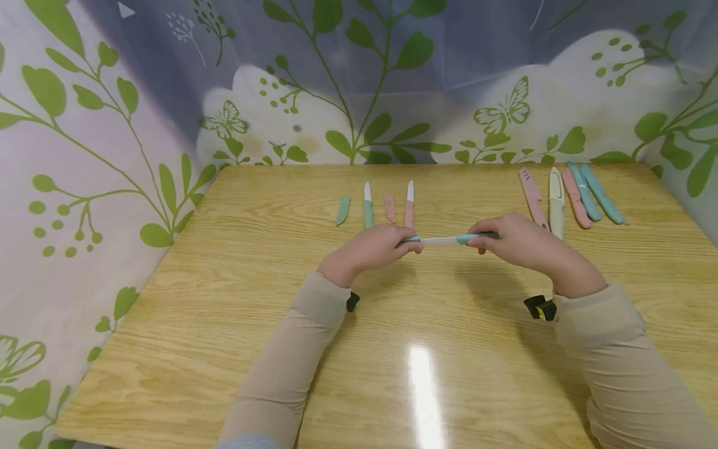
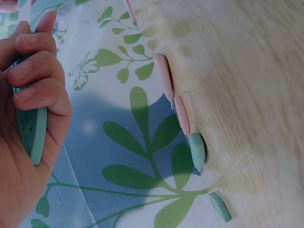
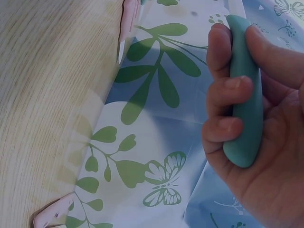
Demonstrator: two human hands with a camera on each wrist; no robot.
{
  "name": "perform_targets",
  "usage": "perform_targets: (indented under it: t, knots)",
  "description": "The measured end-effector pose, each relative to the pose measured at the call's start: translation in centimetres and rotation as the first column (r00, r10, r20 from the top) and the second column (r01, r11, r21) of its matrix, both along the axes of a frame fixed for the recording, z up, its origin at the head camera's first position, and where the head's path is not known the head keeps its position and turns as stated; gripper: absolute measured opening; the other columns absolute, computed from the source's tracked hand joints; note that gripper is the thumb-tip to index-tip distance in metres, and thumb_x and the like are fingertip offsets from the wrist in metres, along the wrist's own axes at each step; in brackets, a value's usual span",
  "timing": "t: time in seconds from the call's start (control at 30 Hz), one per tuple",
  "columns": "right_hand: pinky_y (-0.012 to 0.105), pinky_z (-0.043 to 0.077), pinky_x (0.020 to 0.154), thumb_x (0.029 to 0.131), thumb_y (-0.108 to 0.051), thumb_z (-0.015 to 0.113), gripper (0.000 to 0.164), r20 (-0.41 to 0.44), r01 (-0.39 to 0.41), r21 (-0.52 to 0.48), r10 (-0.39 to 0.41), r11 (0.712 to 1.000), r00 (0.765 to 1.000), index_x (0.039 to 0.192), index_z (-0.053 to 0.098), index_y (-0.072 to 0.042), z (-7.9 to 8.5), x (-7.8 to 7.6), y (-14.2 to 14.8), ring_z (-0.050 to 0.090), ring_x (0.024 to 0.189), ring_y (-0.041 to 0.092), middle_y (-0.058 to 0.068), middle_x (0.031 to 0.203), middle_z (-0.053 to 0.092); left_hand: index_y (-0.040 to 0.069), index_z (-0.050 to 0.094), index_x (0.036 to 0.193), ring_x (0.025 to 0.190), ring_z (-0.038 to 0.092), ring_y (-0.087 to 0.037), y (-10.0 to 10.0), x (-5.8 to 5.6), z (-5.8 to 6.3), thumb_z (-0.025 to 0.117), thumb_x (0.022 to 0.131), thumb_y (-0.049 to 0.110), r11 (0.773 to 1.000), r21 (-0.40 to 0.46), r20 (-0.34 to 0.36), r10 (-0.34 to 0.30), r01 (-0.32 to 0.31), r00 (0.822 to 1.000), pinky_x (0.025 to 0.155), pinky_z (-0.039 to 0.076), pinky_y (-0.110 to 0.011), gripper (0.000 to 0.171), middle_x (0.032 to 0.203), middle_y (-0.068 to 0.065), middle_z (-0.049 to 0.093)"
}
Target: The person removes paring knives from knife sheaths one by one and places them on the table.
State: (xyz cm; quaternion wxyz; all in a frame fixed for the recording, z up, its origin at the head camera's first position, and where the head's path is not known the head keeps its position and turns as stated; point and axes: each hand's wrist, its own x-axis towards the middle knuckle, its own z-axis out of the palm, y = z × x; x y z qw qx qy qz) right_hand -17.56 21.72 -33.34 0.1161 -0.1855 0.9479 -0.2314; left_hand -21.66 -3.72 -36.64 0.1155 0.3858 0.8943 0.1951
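Over the middle of the table, my right hand (image 1: 513,242) grips the blue handle of a small knife (image 1: 463,239), its fingers wrapped round it. The white blade points left. My left hand (image 1: 376,248) holds a blue knife sheath (image 2: 34,135), mostly covered by the curled fingers. The blade spans the gap between the two hands, and its tip reaches the left hand's end; whether it is inside the sheath is hidden. Just beyond the left hand lie a green-handled knife (image 1: 368,212), a pink-handled knife (image 1: 409,209), a green sheath (image 1: 343,211) and a pink sheath (image 1: 389,208).
At the back right of the wooden table (image 1: 235,324) lie a pink knife (image 1: 531,193), a cream sheathed knife (image 1: 556,199), another pink knife (image 1: 576,202) and two blue ones (image 1: 604,196). A leaf-patterned cloth (image 1: 336,118) hangs behind the table.
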Motion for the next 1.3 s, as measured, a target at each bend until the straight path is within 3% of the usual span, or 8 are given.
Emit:
perform_targets:
  t: [0.3, 0.87, 0.93, 1.03, 1.13, 1.2, 1.3]
  knots:
    - [0.031, 0.033, 0.054, 0.1, -0.023, 0.055, 0.026, 0.016, 0.008, -0.016, -0.008, 1.0, 1.0, 0.112, 0.067, -0.004, 0.2, 0.1, 0.3, 0.037, 0.058, 0.018, 0.009, 0.086, 0.065, 0.004, 0.063, 0.103, 0.057, 0.03, -0.009, -0.1, 0.0, 0.0, 0.046, 0.103, 0.031, 1.0, 0.0, 0.011, 0.012, -0.012, 1.0, 0.056, 0.031, -0.02, 0.032, 0.066, 0.004, 0.037]
    - [0.034, 0.039, 0.063, 0.101, -0.032, 0.052, 0.034, 0.006, 0.026, -0.007, -0.026, 1.0, 1.0, 0.117, 0.065, -0.005, 1.0, -0.1, 1.3, 0.048, 0.069, 0.018, 0.008, 0.095, 0.068, 0.006, 0.065, 0.107, 0.065, 0.041, -0.012, -0.9, -0.9, 0.3, 0.045, 0.104, 0.029, 0.996, 0.03, 0.058, 0.078, -0.08, 0.995, 0.077, 0.041, -0.027, 0.031, 0.069, 0.001, 0.041]
    - [0.036, 0.042, 0.067, 0.101, -0.033, 0.051, 0.036, 0.0, 0.032, -0.008, -0.032, 0.999, 0.999, 0.12, 0.064, -0.005, 1.0, -0.2, 1.4, 0.055, 0.076, 0.02, 0.008, 0.096, 0.069, 0.007, 0.066, 0.112, 0.07, 0.047, -0.012, -1.0, -1.0, 0.3, 0.044, 0.104, 0.028, 0.996, 0.024, 0.051, 0.083, -0.085, 0.995, 0.08, 0.044, -0.027, 0.031, 0.077, 0.0, 0.054]
    - [0.04, 0.046, 0.072, 0.102, -0.034, 0.049, 0.039, -0.025, 0.039, -0.012, -0.039, 0.999, 0.999, 0.122, 0.063, -0.004, 1.0, -0.1, 1.6, 0.06, 0.085, 0.022, 0.008, 0.098, 0.069, 0.008, 0.064, 0.119, 0.091, 0.061, -0.013, -1.1, -1.0, 0.2, 0.042, 0.105, 0.028, 0.995, 0.013, 0.033, 0.097, -0.098, 0.995, 0.091, 0.047, -0.029, 0.033, 0.105, -0.004, 0.069]
    - [0.04, 0.045, 0.071, 0.104, -0.036, 0.044, 0.042, -0.035, 0.049, -0.026, -0.05, 0.998, 0.998, 0.125, 0.06, -0.003, 0.9, -0.1, 1.5, 0.057, 0.081, 0.022, 0.011, 0.101, 0.068, 0.005, 0.063, 0.121, 0.111, 0.062, -0.017, -1.1, -1.0, 0.0, 0.038, 0.106, 0.031, 0.993, 0.025, 0.059, 0.116, -0.118, 0.991, 0.098, 0.046, -0.033, 0.039, 0.121, -0.007, 0.067]
    - [0.037, 0.042, 0.068, 0.105, -0.035, 0.04, 0.043, -0.036, 0.063, -0.035, -0.064, 0.997, 0.997, 0.126, 0.059, -0.002, 0.7, -0.2, 1.4, 0.052, 0.074, 0.021, 0.014, 0.103, 0.067, 0.003, 0.062, 0.116, 0.107, 0.062, -0.021, -1.0, -1.0, -0.3, 0.034, 0.107, 0.032, 0.99, 0.04, 0.105, 0.128, -0.133, 0.986, 0.096, 0.047, -0.034, 0.042, 0.117, -0.011, 0.066]
    - [0.035, 0.038, 0.063, 0.107, -0.033, 0.036, 0.045, -0.022, 0.096, -0.034, -0.097, 0.995, 0.995, 0.13, 0.054, 0.001, 0.1, -0.6, 1.1, 0.046, 0.068, 0.02, 0.019, 0.108, 0.065, 0.0, 0.058, 0.121, 0.116, 0.058, -0.022, -0.8, -1.1, -0.8, 0.025, 0.108, 0.03, 0.985, 0.075, 0.172, 0.14, -0.154, 0.975, 0.101, 0.044, -0.035, 0.046, 0.126, -0.013, 0.061]
